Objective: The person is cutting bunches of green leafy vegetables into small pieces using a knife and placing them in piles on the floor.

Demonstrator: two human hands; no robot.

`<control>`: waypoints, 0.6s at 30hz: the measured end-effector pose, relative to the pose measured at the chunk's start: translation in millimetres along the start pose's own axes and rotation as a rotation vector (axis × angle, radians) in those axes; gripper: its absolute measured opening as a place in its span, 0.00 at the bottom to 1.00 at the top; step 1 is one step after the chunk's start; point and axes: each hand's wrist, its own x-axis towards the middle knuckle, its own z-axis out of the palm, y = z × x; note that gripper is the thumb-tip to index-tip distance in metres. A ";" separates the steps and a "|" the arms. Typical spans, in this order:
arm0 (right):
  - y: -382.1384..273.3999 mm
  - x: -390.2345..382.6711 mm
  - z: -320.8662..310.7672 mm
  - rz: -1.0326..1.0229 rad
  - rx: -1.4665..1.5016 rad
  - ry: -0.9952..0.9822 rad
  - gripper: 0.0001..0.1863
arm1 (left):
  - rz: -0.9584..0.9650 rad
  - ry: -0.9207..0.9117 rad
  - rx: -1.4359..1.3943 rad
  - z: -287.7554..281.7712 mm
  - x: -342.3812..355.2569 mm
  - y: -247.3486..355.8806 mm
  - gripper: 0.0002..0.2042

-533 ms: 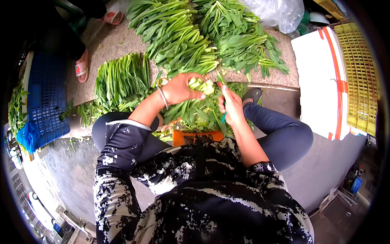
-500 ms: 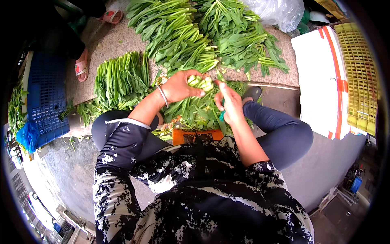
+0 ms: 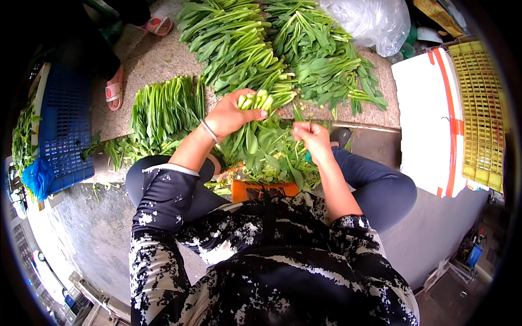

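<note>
My left hand (image 3: 224, 117) is closed around a bunch of leafy green stalks (image 3: 256, 101), with the pale cut ends showing above the thumb. The leaves of the bunch hang below that hand, over loose greens. Just to the right is my right hand (image 3: 315, 142), its fingers curled in. A bit of a teal handle (image 3: 308, 157) sticks out beneath its palm; the rest of that tool is hidden. Loose leaves and stems (image 3: 272, 163) lie in a heap under both hands, between my knees.
Rows of greens (image 3: 239, 43) and a second pile (image 3: 331, 60) cover the stone slab (image 3: 157, 60); a smaller row (image 3: 166, 106) lies left. A white foam box (image 3: 427, 119) and yellow crate (image 3: 478, 108) stand right, a blue crate (image 3: 65, 125) left. A person's sandalled foot (image 3: 114, 89) is near.
My right hand has drawn away from the stalk ends, right and down. My left hand has shifted slightly left, still holding the bunch.
</note>
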 end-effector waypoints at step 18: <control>-66.8 223.7 38.0 0.188 -0.286 0.103 0.11 | -0.003 -0.152 -0.300 -22.4 -6.6 23.0 0.14</control>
